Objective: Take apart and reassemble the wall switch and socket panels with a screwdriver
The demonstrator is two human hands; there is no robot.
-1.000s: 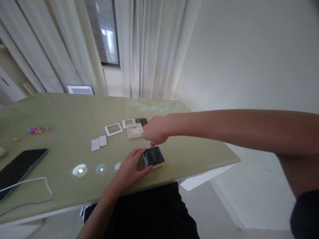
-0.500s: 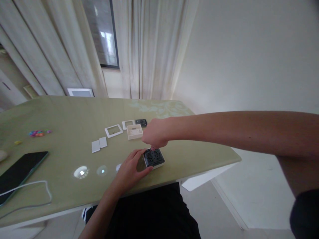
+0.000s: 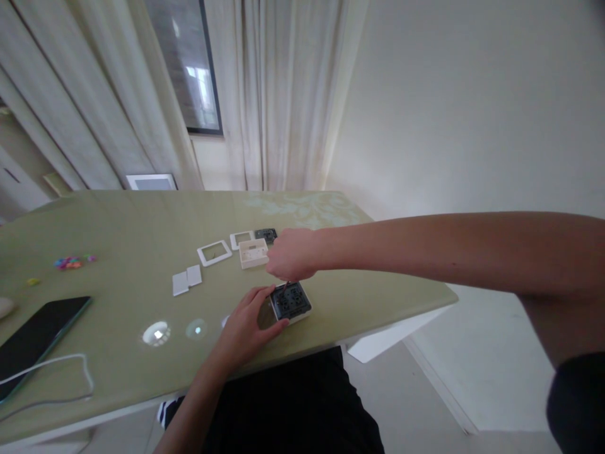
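A wall switch point(image 3: 291, 301), with a black module set in a white box, lies near the table's front edge. My left hand point(image 3: 248, 325) holds it from the left, thumb on the near side and fingers at the far corner. Above its far edge is my right hand point(image 3: 292, 253), closed in a fist. A thin, screwdriver-like tool point(image 3: 286, 285) shows just below that fist, pointing down at the module; most of it is hidden. Beyond the fist lie an open cream box point(image 3: 254, 260) and another black module point(image 3: 266, 234).
Two white frames point(image 3: 214, 253) and two white cover plates point(image 3: 180, 284) lie left of the cream box. At the left are a phone point(image 3: 42, 331), a white cable point(image 3: 85, 366) and small colourful pieces point(image 3: 70, 262). A wall point(image 3: 454, 113) rises at the right.
My right fist has lifted slightly and shifted a little left, so the thin tool below it now shows. My left hand stays on the wall switch. The camera view has shifted slightly.
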